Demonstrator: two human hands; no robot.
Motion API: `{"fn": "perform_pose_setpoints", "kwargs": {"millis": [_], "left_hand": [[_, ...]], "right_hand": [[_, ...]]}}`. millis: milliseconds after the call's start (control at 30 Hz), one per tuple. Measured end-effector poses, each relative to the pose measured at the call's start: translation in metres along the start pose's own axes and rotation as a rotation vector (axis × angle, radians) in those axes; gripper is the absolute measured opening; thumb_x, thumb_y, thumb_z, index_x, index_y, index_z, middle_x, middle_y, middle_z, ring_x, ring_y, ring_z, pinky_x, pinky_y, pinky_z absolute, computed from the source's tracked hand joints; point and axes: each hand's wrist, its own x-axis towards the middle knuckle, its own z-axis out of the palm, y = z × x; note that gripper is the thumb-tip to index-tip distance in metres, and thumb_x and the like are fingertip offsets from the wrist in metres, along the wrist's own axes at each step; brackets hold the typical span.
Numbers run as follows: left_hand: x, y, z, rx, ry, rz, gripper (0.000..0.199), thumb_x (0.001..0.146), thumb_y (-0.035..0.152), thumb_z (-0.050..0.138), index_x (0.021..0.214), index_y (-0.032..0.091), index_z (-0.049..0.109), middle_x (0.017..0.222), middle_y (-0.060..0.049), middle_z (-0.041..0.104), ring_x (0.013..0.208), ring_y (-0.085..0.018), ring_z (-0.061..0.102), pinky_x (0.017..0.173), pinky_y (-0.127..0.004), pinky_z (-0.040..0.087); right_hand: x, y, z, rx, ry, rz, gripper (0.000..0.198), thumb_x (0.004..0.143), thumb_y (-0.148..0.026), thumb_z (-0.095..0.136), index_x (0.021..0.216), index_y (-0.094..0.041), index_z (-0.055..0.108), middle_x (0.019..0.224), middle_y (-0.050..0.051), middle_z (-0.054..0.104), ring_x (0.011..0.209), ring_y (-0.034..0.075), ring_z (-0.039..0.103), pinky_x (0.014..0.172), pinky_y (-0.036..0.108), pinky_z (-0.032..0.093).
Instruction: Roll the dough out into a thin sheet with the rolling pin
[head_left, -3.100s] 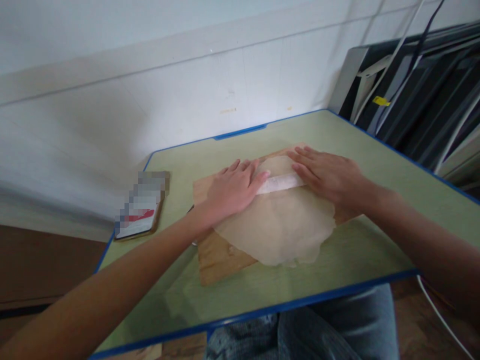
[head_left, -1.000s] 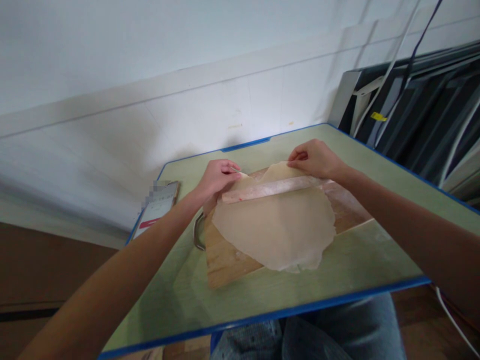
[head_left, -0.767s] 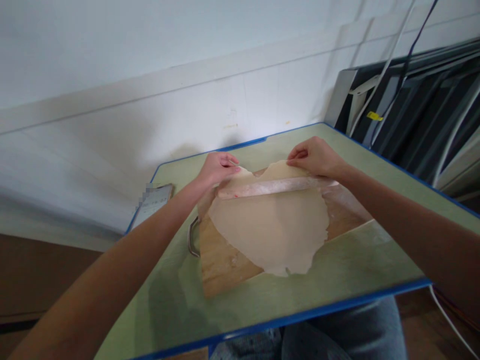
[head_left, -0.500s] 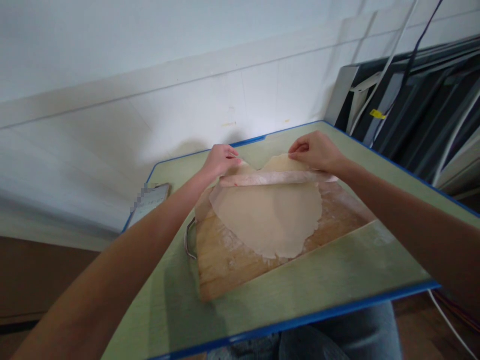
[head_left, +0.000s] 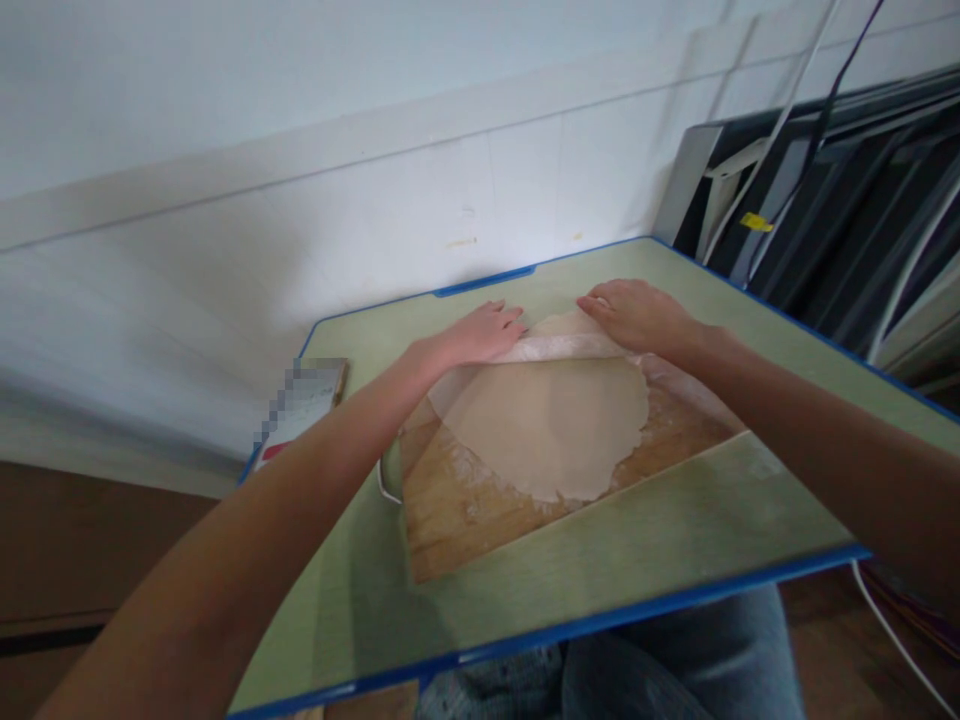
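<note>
A thin, pale dough sheet [head_left: 547,430] with an uneven edge lies on a floured wooden board [head_left: 450,540]. Across its far part runs a flour-dusted rolling pin [head_left: 570,347], with a flap of dough beyond it. My left hand [head_left: 486,332] rests over the pin's left end and the dough there, fingers stretched forward and slightly apart. At the far right edge of the dough, my right hand [head_left: 634,312] has its fingers pressed together on the flap. The undersides of both hands are hidden, as are the pin's ends.
The board sits on a pale green table [head_left: 675,540] with blue edging. A metal handle [head_left: 386,485] sticks out at the board's left. Beside my left forearm lies a flat, partly blurred item [head_left: 319,390]. A white wall [head_left: 375,220] stands behind; dark panels [head_left: 847,200] and cables are at right.
My left hand has moved right and flattened over the pin, its pinch on the dough edge gone. My right hand has lowered slightly, and the lifted dough flap lies lower.
</note>
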Motion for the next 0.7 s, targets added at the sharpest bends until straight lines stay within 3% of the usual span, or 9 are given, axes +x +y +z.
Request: {"fn": "perform_pose_setpoints", "kwargs": {"millis": [100,233,400,567,700], "left_hand": [[0.008,-0.010,0.000,-0.030,-0.075,-0.030,0.041,0.082,0.026,0.044,0.118,0.015,0.058,0.145,-0.012,0.040,0.138,-0.024,0.029,0.110,-0.033,0.020],[0.009,-0.015,0.003,-0.072,-0.129,-0.066,0.063,0.087,0.041,0.039,0.142,0.013,0.033,0.153,-0.013,0.024,0.141,-0.026,0.020,0.112,-0.036,0.019],[-0.020,0.006,0.002,-0.040,-0.145,-0.074,0.059,0.094,0.047,0.026,0.148,0.023,0.021,0.156,-0.005,0.016,0.144,-0.022,0.007,0.114,-0.040,0.006],[-0.043,0.027,0.000,0.057,-0.103,-0.101,0.057,0.096,0.044,0.019,0.149,0.024,0.015,0.156,-0.003,0.015,0.144,-0.022,0.009,0.114,-0.042,0.007],[-0.035,0.021,0.002,0.094,-0.121,-0.110,0.061,0.095,0.048,0.012,0.149,0.020,0.014,0.156,-0.004,0.015,0.143,-0.022,0.010,0.114,-0.041,0.009]], "right_hand": [[0.007,0.003,0.005,-0.052,-0.050,-0.003,0.049,0.095,-0.035,0.022,0.104,-0.016,0.066,0.113,0.018,0.066,0.106,0.027,0.060,0.089,0.042,0.044],[0.008,0.004,0.008,-0.039,-0.132,-0.051,0.041,0.094,-0.035,0.030,0.117,-0.021,0.061,0.124,0.013,0.061,0.119,0.027,0.053,0.096,0.046,0.041],[-0.017,-0.006,0.004,-0.058,-0.180,-0.034,0.053,0.094,-0.043,0.021,0.140,-0.024,0.040,0.150,0.013,0.032,0.137,0.036,0.025,0.102,0.063,0.028],[-0.044,-0.014,0.000,-0.062,-0.072,-0.133,0.056,0.095,-0.040,0.016,0.141,-0.019,0.038,0.148,0.016,0.036,0.137,0.035,0.028,0.103,0.060,0.029],[-0.036,-0.011,0.001,-0.046,-0.124,-0.147,0.059,0.095,-0.042,0.013,0.145,-0.018,0.032,0.149,0.014,0.035,0.138,0.034,0.025,0.106,0.059,0.027]]}}
